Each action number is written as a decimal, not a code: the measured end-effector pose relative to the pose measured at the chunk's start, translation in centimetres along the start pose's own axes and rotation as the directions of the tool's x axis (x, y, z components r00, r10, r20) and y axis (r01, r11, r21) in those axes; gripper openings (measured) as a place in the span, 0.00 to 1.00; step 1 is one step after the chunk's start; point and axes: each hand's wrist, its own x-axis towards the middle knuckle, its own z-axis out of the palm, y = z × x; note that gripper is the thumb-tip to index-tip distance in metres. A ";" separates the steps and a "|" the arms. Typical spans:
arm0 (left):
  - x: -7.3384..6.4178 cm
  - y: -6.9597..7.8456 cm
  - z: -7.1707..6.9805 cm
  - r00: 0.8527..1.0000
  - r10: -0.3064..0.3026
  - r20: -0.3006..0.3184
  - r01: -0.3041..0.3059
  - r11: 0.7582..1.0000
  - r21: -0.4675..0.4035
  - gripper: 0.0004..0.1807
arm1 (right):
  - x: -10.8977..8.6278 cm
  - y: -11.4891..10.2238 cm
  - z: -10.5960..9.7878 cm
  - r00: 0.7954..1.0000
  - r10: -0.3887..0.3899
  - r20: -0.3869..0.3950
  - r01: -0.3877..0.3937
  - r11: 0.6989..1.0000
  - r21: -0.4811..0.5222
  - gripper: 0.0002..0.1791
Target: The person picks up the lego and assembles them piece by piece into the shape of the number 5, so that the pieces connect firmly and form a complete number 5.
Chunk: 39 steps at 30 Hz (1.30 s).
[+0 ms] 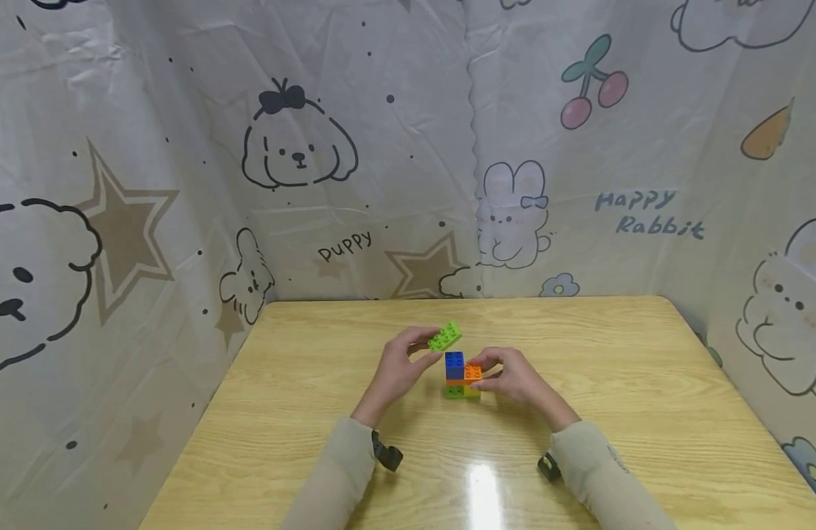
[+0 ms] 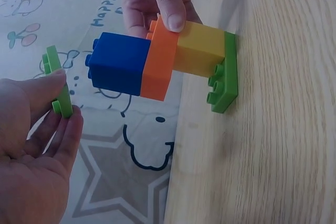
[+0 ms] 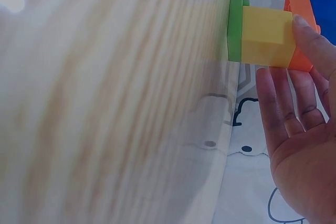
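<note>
Between thumb and fingers, my left hand (image 1: 396, 366) pinches a thin lime-green toy building brick (image 1: 445, 336), tilted, up and left of a small stack. At the stack's bottom lies a flat green brick (image 2: 231, 72) on the table. A yellow brick (image 2: 202, 51) stands on one end of it, leaving green studs bare beside it. A flat orange brick (image 2: 160, 66) lies across the yellow one and overhangs it. On the overhanging end sits a blue brick (image 2: 118, 65). My right hand (image 1: 515, 375) grips the orange brick from the right, thumb on its near side, fingers behind.
The light wooden table (image 1: 282, 442) runs on all sides of the stack, with a bright glare spot near its front. A curtain (image 1: 408, 147) printed with cartoon animals hangs behind and at both sides. A dark strap device (image 1: 387, 453) sits on the left wrist.
</note>
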 end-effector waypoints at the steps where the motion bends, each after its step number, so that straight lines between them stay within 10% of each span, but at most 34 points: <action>1: 0.0 0.0 0.1 1.000 0.006 0.002 -0.006 1.000 -0.005 0.23 | 0.0 0.0 0.0 1.000 0.002 0.001 -0.002 1.000 0.001 0.17; 39: -0.4 0.4 1.6 0.993 0.044 0.108 -0.054 0.995 0.087 0.22 | 0.0 0.1 -0.1 1.000 -0.004 0.009 0.004 1.000 0.027 0.14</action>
